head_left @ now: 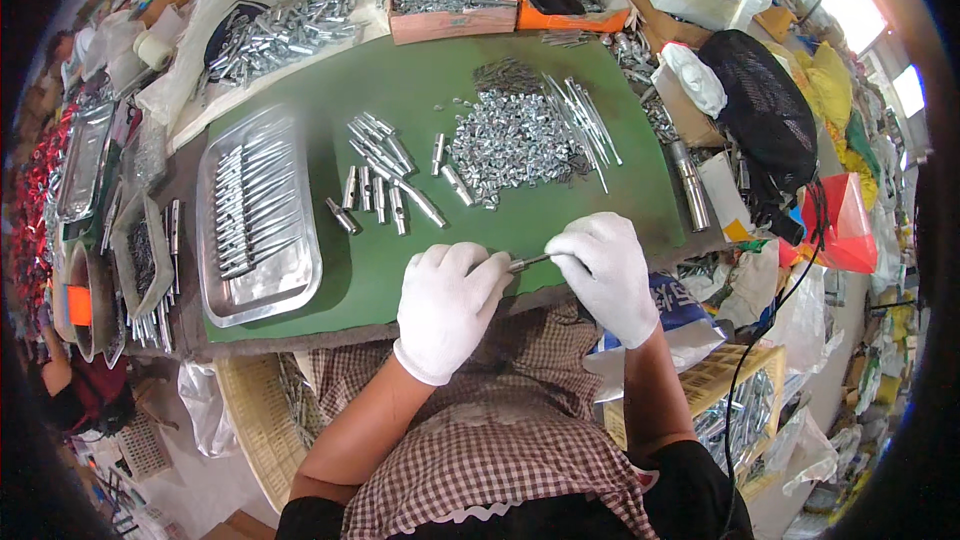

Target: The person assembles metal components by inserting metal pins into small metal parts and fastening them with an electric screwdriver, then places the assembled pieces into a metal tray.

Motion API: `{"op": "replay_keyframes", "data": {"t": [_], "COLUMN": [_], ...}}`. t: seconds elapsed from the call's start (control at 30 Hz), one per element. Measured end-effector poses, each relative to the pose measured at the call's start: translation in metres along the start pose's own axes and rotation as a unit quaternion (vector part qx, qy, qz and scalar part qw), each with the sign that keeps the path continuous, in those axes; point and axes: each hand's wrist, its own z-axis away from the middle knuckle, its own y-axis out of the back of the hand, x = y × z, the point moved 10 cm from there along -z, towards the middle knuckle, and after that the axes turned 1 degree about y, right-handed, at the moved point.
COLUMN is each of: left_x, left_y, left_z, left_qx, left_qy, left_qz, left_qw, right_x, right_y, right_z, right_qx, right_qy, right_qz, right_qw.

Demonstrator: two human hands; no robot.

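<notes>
Both my hands wear white knitted gloves and meet at the near edge of the green work mat. My left hand is closed on a short silver metal tube. From the tube's right end a thin metal rod runs to the pinched fingers of my right hand. My left fingers cover part of the tube. Just beyond lie several loose silver tubes, some with holes in the side. A heap of small shiny metal pieces spreads on the mat, with long thin rods to its right.
On the left, a metal tray holds a row of tubes with rods. A pink box and an orange box stand at the back, beside a pile of metal parts. A thick metal cylinder lies right.
</notes>
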Motion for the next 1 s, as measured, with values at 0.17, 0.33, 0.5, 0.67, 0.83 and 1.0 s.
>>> {"op": "replay_keyframes", "data": {"t": [0.17, 0.33, 0.5, 0.67, 0.83, 1.0], "left_x": [-0.001, 0.000, 0.000, -0.001, -0.003, -0.001], "left_y": [0.000, 0.002, 0.002, 0.001, 0.000, 0.002], "left_z": [-0.002, 0.000, 0.000, 0.000, 0.001, 0.000], "left_qx": [0.002, 0.018, 0.007, 0.006, -0.006, 0.003], "left_qy": [-0.001, -0.007, 0.002, 0.002, 0.007, 0.002], "left_qz": [0.003, 0.005, 0.013, 0.013, 0.010, 0.007], "left_qw": [1.000, 1.000, 1.000, 1.000, 1.000, 1.000], "right_x": [0.011, 0.067, 0.066, 0.061, -0.010, -0.018], "right_y": [0.004, 0.006, -0.003, 0.002, -0.002, -0.015], "right_z": [-0.009, -0.018, -0.025, -0.024, -0.017, -0.014], "right_qx": [0.036, 0.086, 0.073, 0.049, 0.005, -0.010], "right_qy": [-0.028, -0.178, -0.171, -0.177, -0.059, -0.040], "right_qz": [-0.022, 0.014, 0.076, 0.044, -0.075, -0.088], "right_qw": [0.999, 0.980, 0.980, 0.982, 0.995, 0.995]}}
